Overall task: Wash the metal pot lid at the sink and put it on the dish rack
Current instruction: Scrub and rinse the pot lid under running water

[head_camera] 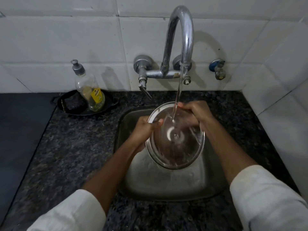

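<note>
A: What do we see, widest first?
B: A speckled stone table (70, 147), its steel sink (166, 184), and a tap (181, 39) running water onto the metal pot lid (175, 147), held tilted over the basin.
A: And our grip?
B: Our left hand (143, 130) pinches the rim, thumb on top; our right hand (195, 114) curls over the far edge. We judge the lid stiff, light and slippery when wet, so the rim is the safest hold.

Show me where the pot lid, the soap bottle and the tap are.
pot lid (176, 147), head view, on its wet inner surface.
soap bottle (88, 90), head view, on its clear body.
tap (187, 39), head view, on its curved spout.
</note>
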